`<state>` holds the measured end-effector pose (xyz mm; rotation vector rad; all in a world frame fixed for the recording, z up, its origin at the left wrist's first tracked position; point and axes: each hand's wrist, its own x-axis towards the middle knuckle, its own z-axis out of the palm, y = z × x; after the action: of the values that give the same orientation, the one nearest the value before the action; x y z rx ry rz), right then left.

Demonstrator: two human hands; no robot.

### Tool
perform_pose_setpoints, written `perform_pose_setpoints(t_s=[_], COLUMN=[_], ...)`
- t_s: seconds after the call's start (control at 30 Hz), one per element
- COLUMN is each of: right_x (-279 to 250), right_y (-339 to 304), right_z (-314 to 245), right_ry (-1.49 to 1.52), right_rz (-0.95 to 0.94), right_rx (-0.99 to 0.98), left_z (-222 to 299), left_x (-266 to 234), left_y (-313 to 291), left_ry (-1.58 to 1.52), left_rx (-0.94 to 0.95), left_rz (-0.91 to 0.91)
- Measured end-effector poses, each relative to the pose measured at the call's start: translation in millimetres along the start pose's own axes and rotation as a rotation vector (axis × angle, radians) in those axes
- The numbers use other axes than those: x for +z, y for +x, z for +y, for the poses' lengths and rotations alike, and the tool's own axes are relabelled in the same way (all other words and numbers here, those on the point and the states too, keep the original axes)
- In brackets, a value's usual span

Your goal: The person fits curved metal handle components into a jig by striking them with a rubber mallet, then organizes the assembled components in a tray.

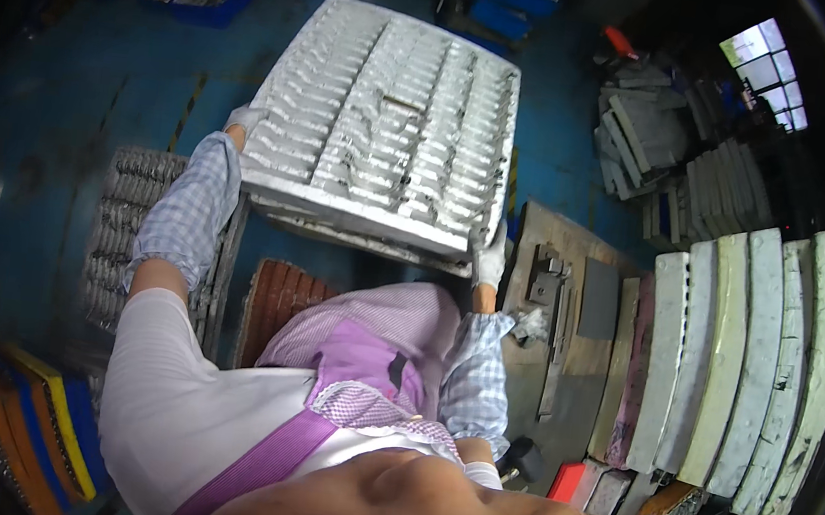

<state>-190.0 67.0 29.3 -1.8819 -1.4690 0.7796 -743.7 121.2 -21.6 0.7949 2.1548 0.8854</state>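
A large white foam tray (pixel 351 120), its top moulded into rows of slots, lies in front of me. The slots look filled with shiny metal-like pieces, too small to tell apart. My left hand (pixel 244 121), in a white glove, grips the tray's left edge. At its near right corner my gloved right hand (pixel 489 258) is closed round the edge. Both hands' fingertips are partly hidden by the tray. Under its near side shows the edge of another pale tray (pixel 364 239); whether the two touch, I cannot tell.
A grey slotted tray (pixel 129 228) sits to the left, a reddish-brown ribbed one (pixel 283 294) near my legs. On the right is a workbench (pixel 561 374) with a metal fixture (pixel 549 282) and upright foam trays (pixel 713 360). Blue bins (pixel 504 4) stand behind.
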Motion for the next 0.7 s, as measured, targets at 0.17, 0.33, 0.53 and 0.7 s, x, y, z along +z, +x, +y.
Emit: perform_pose_setpoints(t_s=[0.17, 0.33, 0.53, 0.7], right_x=[50.0, -5.3, -7.7, 52.0], right_y=[48.2, -7.1, -40.8, -82.6], right_z=[63.3, 24.6, -10.7, -115.7], right_ry=[0.609, 0.934, 0.593, 0.445], right_rz=[-0.198, -0.051, -0.159, -0.491], right_rx=[0.126, 0.423, 0.115, -0.096], left_z=[-41.6, 20.2, -83.1, -280.7], left_x=[-64.2, -22.5, -99.0, -211.4], left_y=[53.3, -20.5, -113.0, -226.7], left_ry=[0.003, -0.009, -0.353, -0.492], left_rx=[-0.154, 0.079, 0.129, 0.02], left_rz=[-0.129, -0.312, -0.066, 0.233])
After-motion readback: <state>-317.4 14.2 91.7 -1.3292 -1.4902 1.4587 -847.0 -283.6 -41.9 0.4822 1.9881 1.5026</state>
